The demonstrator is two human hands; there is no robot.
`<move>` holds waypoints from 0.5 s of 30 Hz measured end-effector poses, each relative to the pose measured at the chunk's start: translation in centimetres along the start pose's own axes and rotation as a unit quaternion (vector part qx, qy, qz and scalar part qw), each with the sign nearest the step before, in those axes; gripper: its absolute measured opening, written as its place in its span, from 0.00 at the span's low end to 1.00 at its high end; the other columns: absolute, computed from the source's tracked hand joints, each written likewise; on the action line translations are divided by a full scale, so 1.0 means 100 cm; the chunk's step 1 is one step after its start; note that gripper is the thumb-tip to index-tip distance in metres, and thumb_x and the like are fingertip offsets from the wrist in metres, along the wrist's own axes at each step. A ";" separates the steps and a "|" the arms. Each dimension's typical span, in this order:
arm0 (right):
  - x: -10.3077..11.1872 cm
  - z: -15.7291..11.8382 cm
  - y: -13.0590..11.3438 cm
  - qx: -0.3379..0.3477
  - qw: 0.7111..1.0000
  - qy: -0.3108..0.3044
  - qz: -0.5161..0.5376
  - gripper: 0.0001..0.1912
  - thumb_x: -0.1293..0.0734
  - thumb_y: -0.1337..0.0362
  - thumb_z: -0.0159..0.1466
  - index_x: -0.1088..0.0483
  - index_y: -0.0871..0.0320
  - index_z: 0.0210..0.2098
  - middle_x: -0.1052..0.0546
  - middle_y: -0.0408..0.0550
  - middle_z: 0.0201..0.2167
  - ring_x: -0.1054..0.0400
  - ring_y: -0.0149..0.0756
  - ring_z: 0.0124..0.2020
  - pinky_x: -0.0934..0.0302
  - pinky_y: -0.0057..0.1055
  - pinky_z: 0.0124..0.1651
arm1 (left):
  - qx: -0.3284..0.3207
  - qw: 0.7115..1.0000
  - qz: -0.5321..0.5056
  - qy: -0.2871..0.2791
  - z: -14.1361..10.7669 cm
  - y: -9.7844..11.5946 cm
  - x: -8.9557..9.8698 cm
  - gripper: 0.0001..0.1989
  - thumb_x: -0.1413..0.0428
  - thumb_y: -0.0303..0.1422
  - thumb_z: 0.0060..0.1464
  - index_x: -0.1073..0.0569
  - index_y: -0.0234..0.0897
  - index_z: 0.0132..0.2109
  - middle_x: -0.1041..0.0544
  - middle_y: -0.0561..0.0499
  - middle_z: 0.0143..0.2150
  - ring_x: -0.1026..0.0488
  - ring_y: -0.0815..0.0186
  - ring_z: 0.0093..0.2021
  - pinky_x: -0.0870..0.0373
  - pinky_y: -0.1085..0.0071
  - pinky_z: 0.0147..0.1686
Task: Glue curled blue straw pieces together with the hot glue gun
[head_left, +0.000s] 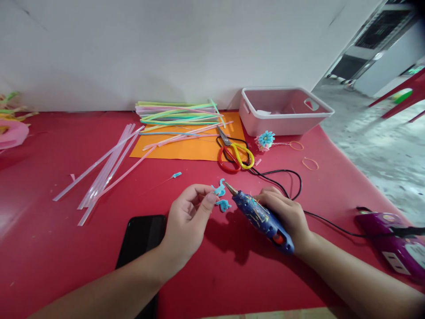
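Pinched between the thumb and fingers of my left hand (191,221) is a curled light-blue pipe cleaner piece (223,205), bent into small loops. My right hand (285,212) is wrapped round a blue hot glue gun (260,217) with dried glue strands on its body. The metal nozzle points left and up, close to the upper loops; whether it touches them I cannot tell. Beyond my hands lie scissors (235,153) with one red and one yellow handle. A short blue piece on a thin wire (176,175) rests on the red table to the left.
Colored pipe cleaners (179,116) lie on an orange sheet (199,153). Clear glue sticks (109,168) are at left, a black phone (142,237) near my left forearm. A pink basket (272,124), blue flower (266,139), black cord (295,173) and purple power strip (392,241) are at right.
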State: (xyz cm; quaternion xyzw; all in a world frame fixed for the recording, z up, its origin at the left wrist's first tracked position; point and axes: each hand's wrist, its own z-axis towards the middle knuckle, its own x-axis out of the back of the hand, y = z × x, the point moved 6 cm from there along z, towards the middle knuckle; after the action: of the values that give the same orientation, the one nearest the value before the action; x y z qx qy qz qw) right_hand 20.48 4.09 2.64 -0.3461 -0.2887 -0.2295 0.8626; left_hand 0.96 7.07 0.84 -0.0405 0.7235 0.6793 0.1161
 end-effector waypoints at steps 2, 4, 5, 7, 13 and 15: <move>0.001 0.000 -0.001 0.000 1.000 0.001 -0.002 0.02 0.36 0.68 0.65 0.31 0.55 0.36 0.26 0.42 0.24 0.34 0.32 0.24 0.37 0.31 0.32 | -0.001 1.000 -0.007 0.003 0.000 -0.001 0.000 0.07 0.35 0.35 0.58 0.23 0.38 0.35 0.25 0.57 0.26 0.34 0.77 0.24 0.33 0.82 0.27; 0.001 0.000 0.000 -0.002 1.000 -0.002 -0.001 0.02 0.36 0.67 0.65 0.31 0.55 0.36 0.27 0.42 0.24 0.34 0.33 0.24 0.37 0.31 0.32 | 0.004 1.000 -0.015 0.006 0.001 -0.003 0.001 0.08 0.34 0.36 0.57 0.23 0.37 0.35 0.23 0.57 0.27 0.33 0.77 0.24 0.33 0.82 0.27; 0.001 -0.001 0.000 -0.003 1.000 -0.001 0.000 0.02 0.36 0.66 0.65 0.31 0.55 0.36 0.27 0.42 0.24 0.34 0.33 0.24 0.37 0.31 0.32 | 0.008 1.000 -0.019 0.005 0.001 -0.004 0.001 0.08 0.34 0.36 0.56 0.23 0.37 0.35 0.23 0.56 0.28 0.33 0.78 0.24 0.33 0.82 0.26; 0.000 -0.002 0.002 -0.005 1.000 -0.004 0.001 0.02 0.36 0.65 0.66 0.31 0.55 0.36 0.27 0.43 0.24 0.34 0.34 0.25 0.37 0.31 0.32 | 0.013 1.000 -0.026 0.001 0.001 -0.005 0.000 0.09 0.34 0.36 0.56 0.23 0.37 0.35 0.22 0.56 0.28 0.33 0.78 0.24 0.33 0.83 0.26; -0.002 -0.003 0.002 -0.009 1.000 -0.006 -0.001 0.02 0.36 0.67 0.66 0.31 0.55 0.36 0.26 0.43 0.25 0.34 0.34 0.25 0.37 0.31 0.33 | 0.019 0.999 -0.027 -0.004 0.000 -0.008 0.001 0.08 0.34 0.36 0.57 0.23 0.37 0.36 0.22 0.56 0.28 0.32 0.78 0.24 0.33 0.83 0.26; -0.003 -0.002 0.003 -0.017 1.000 -0.014 0.002 0.02 0.35 0.67 0.65 0.31 0.55 0.36 0.25 0.44 0.25 0.34 0.34 0.26 0.37 0.31 0.32 | 0.026 0.999 -0.028 -0.008 0.000 -0.009 0.000 0.08 0.34 0.37 0.57 0.23 0.37 0.36 0.23 0.56 0.28 0.33 0.78 0.23 0.35 0.83 0.25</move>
State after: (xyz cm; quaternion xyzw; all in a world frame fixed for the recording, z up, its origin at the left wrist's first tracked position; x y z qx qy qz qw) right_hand 20.54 4.15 2.19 -0.3648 -0.2958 -0.2284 0.8528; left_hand 1.12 6.99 -0.06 -0.0522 0.7387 0.6570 0.1414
